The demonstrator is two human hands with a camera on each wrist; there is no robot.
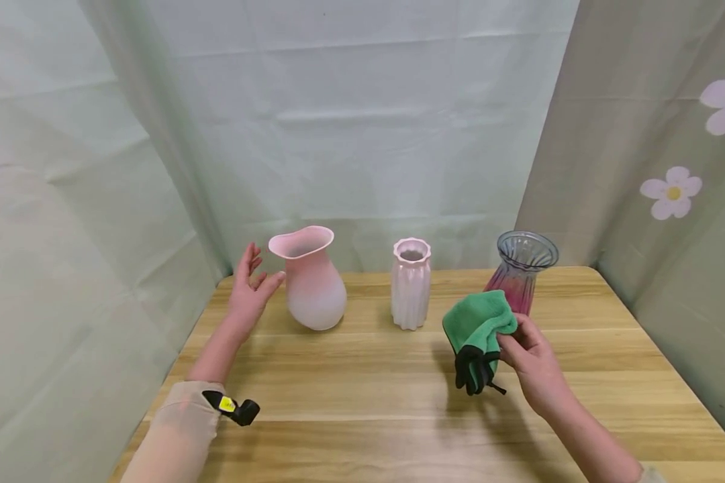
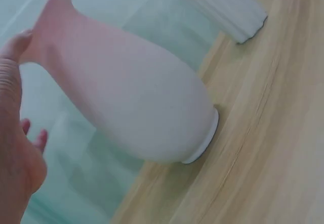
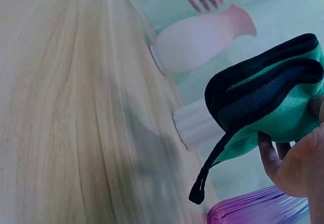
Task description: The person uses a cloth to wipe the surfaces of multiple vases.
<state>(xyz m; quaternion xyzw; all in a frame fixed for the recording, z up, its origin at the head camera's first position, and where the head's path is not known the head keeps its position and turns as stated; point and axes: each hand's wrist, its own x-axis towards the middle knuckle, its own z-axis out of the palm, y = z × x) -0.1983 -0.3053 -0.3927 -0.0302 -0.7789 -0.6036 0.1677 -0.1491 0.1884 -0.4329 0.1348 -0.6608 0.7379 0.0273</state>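
Observation:
My right hand (image 1: 533,365) pinches a folded green cloth (image 1: 478,322) with black edging and a small hanging loop, held above the table in front of a glass vase (image 1: 522,272) that shades from blue-grey to pink-purple. At the left, my left hand (image 1: 249,288) is beside a pink-to-white vase (image 1: 316,288) with a wavy flared mouth. Its fingers are spread and the thumb points toward the vase's neck; whether the thumb touches it I cannot tell. Between these vases a smaller pale pink fluted vase (image 1: 411,288) stands upright.
All three vases stand along the far side of the wooden table (image 1: 338,389). Pale curtains (image 1: 362,134) hang close behind and at both sides, the right one bearing white flowers. A black wrist device (image 1: 232,406) sits on my left sleeve.

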